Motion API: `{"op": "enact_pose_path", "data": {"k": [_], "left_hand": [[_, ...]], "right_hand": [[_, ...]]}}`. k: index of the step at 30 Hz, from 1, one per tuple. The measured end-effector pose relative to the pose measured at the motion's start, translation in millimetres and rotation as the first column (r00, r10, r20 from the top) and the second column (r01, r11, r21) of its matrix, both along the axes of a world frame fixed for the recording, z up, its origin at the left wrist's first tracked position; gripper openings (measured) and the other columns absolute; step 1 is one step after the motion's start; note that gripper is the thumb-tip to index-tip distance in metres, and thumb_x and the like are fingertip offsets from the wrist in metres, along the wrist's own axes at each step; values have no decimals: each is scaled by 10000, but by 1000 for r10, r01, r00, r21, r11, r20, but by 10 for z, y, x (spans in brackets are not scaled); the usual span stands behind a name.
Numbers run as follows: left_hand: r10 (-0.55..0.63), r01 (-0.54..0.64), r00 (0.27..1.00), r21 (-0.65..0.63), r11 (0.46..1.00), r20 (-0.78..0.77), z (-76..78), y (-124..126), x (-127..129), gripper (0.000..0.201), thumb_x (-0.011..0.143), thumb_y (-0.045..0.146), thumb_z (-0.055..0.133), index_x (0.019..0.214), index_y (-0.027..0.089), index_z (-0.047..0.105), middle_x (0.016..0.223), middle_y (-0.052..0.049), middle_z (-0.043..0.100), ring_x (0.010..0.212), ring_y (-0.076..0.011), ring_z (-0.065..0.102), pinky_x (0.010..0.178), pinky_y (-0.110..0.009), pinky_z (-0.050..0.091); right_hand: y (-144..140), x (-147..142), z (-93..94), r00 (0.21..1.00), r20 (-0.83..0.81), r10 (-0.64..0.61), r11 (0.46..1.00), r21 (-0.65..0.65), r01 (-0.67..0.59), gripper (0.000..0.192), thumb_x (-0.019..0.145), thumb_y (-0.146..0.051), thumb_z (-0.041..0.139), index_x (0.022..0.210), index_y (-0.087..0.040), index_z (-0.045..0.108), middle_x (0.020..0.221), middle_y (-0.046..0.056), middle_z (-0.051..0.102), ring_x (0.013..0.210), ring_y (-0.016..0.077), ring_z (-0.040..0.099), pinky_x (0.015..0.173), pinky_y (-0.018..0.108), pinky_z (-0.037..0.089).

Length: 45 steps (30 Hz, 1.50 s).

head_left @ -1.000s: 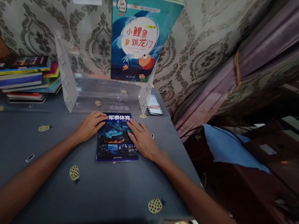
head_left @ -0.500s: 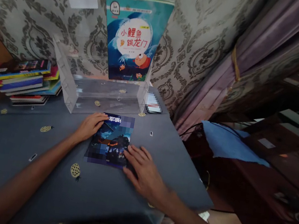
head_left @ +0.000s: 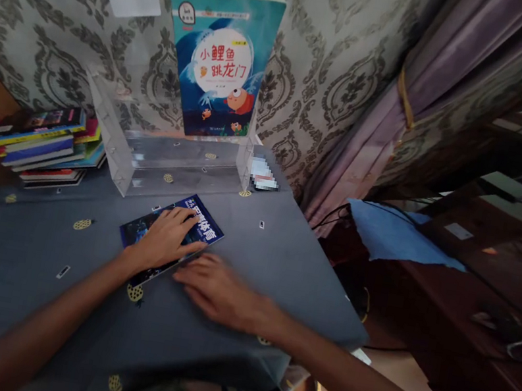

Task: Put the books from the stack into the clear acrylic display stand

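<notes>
Patterned wall stands behind a grey worktop [head_left: 29, 263]. Left hand [head_left: 164, 241] lies flat on a dark book [head_left: 200, 229], fingers spread. Right hand [head_left: 219, 292] rests flat beside it, fingers together. Clear stand [head_left: 171, 164] holds a blue book [head_left: 217, 65]. Book pile [head_left: 44, 142] sits left.

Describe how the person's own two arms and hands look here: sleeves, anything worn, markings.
Both arms are bare from hand to the frame's lower edge: no sleeves, gloves or watch show. The left hand has no ring or band on its visible fingers, and its wrist is bare. The right hand is motion-blurred, so small details cannot be told; no jewellery or markings stand out on it or its forearm.
</notes>
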<state>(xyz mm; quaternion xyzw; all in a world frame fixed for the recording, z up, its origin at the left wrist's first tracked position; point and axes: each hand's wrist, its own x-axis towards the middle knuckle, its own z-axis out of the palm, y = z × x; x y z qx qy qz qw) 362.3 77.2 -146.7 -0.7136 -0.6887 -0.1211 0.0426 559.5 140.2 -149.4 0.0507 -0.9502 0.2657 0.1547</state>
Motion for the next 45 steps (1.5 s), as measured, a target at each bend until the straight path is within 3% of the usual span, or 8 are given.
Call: {"op": "enact_pose_path", "data": {"k": [2,6,9,12,22,27,36,45], "left_hand": [[-5,5,1000,-9,1000,-7,-1,-73,86,528,922,544,557,1291,166,563,1333,-156,578,1204,-335,526,983,-499,441],[3,-2,999,10,1000,-47,-15,-140,204,467,932,474,570,1282,166,556,1309,-168,590,1187,-341,539,950,-501,460],[29,-24,985,28,999,-169,-25,-127,278,319,966,358,529,1183,138,608,1246,-176,639,1159,-320,588,941,-466,489],[6,7,959,43,999,-285,-53,-101,329,240,960,280,524,1073,108,649,1202,-195,674,1159,-328,621,926,-441,523],[-32,57,959,79,995,-281,68,-70,320,214,977,192,451,931,141,654,1015,-137,747,1005,-269,715,843,-386,591],[-17,28,967,40,999,-256,149,-61,333,212,972,175,448,887,149,641,962,-126,749,911,-260,736,764,-373,606],[6,4,974,44,999,-226,45,-84,345,214,974,216,468,990,131,664,1088,-160,733,1086,-305,688,832,-418,596],[41,-48,982,-33,998,-185,112,-159,56,300,991,320,492,1170,155,667,1223,-119,703,1134,-274,661,953,-422,544]], "right_hand": [[159,41,-24,982,-52,-182,970,-173,171,281,948,-139,467,1108,-181,693,1044,68,761,1023,185,676,960,340,501],[499,57,-119,857,-42,-513,758,-491,430,291,961,-235,439,1110,-192,685,946,57,776,874,201,719,801,334,554],[688,-6,-231,808,-52,-587,661,-606,442,291,948,-264,456,1150,-196,654,963,61,778,903,211,726,823,355,554],[755,-55,-316,794,-65,-605,620,-664,418,290,940,-243,457,1175,-200,621,995,64,773,932,204,725,846,360,550],[639,24,-223,795,-68,-603,692,-541,478,336,982,-257,426,1285,-206,562,1073,60,758,818,190,688,699,307,509],[616,28,-207,801,-99,-590,719,-516,466,340,989,-247,415,1299,-195,544,1103,66,747,834,184,676,745,314,510],[558,47,-162,807,-157,-569,753,-494,435,338,1007,-255,399,1318,-223,529,1160,83,718,970,201,688,831,348,542],[538,33,-194,921,-101,-376,916,-190,353,326,1029,-272,377,1279,-211,576,1120,98,716,1041,235,667,932,419,531]]}}
